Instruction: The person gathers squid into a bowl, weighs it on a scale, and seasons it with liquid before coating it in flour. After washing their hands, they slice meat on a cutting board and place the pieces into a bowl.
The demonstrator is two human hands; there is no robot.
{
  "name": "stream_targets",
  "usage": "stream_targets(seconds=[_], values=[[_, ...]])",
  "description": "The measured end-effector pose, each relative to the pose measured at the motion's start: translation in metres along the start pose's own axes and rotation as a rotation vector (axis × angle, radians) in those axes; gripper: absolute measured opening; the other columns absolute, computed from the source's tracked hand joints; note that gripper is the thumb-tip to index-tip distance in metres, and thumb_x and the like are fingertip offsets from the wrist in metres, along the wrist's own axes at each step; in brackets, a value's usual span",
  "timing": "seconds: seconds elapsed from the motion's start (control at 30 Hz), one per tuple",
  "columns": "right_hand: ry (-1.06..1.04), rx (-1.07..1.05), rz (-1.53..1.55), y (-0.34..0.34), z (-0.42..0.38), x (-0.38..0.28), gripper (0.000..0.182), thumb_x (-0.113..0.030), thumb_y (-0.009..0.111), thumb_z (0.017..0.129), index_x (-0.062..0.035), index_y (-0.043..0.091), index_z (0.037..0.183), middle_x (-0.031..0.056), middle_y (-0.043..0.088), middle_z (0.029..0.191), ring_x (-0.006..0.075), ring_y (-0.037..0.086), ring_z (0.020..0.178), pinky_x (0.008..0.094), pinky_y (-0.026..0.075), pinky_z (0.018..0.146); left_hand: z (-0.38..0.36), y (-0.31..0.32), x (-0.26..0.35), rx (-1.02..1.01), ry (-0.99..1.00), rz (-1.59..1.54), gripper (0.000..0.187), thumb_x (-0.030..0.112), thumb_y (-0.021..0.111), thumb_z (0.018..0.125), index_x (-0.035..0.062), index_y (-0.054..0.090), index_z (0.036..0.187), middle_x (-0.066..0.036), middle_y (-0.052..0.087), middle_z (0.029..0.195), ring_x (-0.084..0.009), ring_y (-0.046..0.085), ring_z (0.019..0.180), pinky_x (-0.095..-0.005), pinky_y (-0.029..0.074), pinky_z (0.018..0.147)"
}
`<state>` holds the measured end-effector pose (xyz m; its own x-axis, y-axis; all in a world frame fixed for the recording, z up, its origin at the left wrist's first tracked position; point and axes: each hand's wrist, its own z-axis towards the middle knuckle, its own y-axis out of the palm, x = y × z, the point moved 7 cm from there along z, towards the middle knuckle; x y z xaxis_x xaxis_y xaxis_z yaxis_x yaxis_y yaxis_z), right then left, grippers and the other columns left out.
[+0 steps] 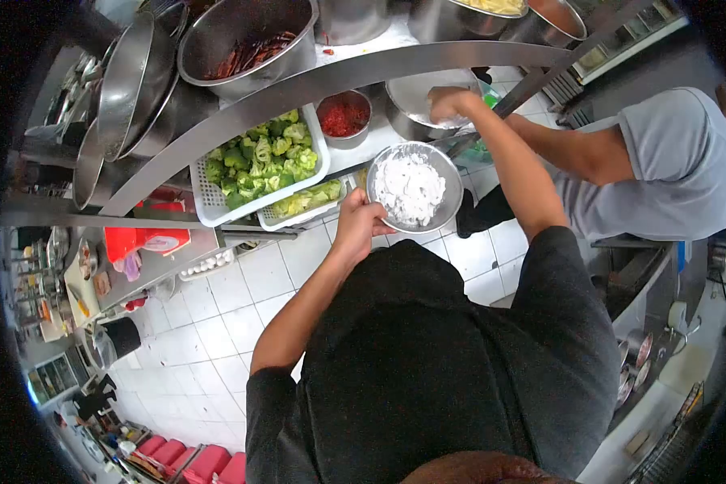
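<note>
My left hand (358,224) grips the rim of a round steel bowl (452,194), thumb over the edge. White powder (410,189) lies heaped in this bowl. My right hand (452,105) reaches over a larger steel pot (402,119) on the shelf, which has white contents. Its fingers are bent down and closed; whatever they hold, if anything, is hidden. Just left of the pot stands a small steel container of chopped red stuff (344,114).
A white basket of broccoli (268,158) and a smaller basket of pale green pieces (308,202) sit at the left. A curved metal bar (323,77) crosses above the shelf. A co-worker in a grey shirt (669,161) stands close at the right. Steel pots line the upper shelf.
</note>
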<state>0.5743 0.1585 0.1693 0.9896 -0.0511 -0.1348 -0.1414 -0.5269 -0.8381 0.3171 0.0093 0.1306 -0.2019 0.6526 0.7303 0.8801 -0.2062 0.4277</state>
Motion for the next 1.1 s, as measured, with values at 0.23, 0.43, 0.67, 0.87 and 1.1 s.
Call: stream_targets(seconds=[0.23, 0.43, 0.67, 0.87, 1.1], values=[[-0.111, 0.414, 0.291, -0.01, 0.041, 0.009, 0.064, -0.019, 0.063, 0.067, 0.0034, 0.053, 0.126, 0.0275, 0.055, 0.123, 0.0365, 0.054, 0.115, 0.0381, 0.043, 0.097, -0.012, 0.012, -0.02, 0.086, 0.015, -0.092, 0.019, -0.004, 0.054, 0.074, 0.0071, 0.04, 0.081, -0.01, 0.054, 0.08, -0.0219, 0.061, 0.064, -0.0404, 0.06, 0.056], [-0.242, 0.269, 0.009, 0.01, 0.048, -0.015, 0.065, -0.023, 0.064, 0.071, -0.0103, 0.05, 0.133, 0.0225, 0.056, 0.124, 0.0355, 0.056, 0.112, 0.0402, 0.044, 0.096, -0.02, 0.012, -0.031, 0.122, 0.024, -0.058, 0.022, -0.002, 0.052, 0.075, 0.0018, 0.045, 0.095, -0.016, 0.058, 0.094, -0.0261, 0.065, 0.077, -0.039, 0.06, 0.064], [-0.135, 0.641, 0.12, -0.016, -0.041, -0.019, 0.046, -0.013, 0.062, 0.075, 0.0048, 0.059, 0.117, 0.0271, 0.061, 0.113, 0.0397, 0.058, 0.108, 0.0433, 0.044, 0.096, -0.04, -0.016, -0.021, 0.22, 0.099, -0.145, 0.023, -0.005, 0.057, 0.069, -0.0018, 0.048, 0.09, -0.016, 0.056, 0.086, -0.0295, 0.065, 0.072, -0.0427, 0.061, 0.055], [-0.695, 0.497, 0.161, 0.031, -0.155, -0.225, 0.029, 0.0, 0.064, 0.067, 0.0031, 0.065, 0.096, 0.0155, 0.066, 0.079, 0.0278, 0.062, 0.073, 0.0363, 0.048, 0.071, -0.098, -0.097, -0.01, 0.207, 0.138, -0.239, 0.023, -0.005, 0.057, 0.071, 0.0009, 0.047, 0.091, -0.013, 0.055, 0.082, -0.0285, 0.065, 0.065, -0.0401, 0.06, 0.054], [-0.635, 0.115, 0.936, 0.067, -0.132, -0.434, 0.034, 0.006, 0.053, 0.07, 0.0033, 0.065, 0.101, 0.0085, 0.065, 0.082, 0.0134, 0.058, 0.072, 0.0276, 0.046, 0.063, -0.228, -0.266, 0.0, 0.368, 0.264, -0.386, 0.022, -0.004, 0.057, 0.071, 0.0043, 0.043, 0.085, -0.011, 0.051, 0.078, -0.0271, 0.062, 0.06, -0.0423, 0.059, 0.051]])
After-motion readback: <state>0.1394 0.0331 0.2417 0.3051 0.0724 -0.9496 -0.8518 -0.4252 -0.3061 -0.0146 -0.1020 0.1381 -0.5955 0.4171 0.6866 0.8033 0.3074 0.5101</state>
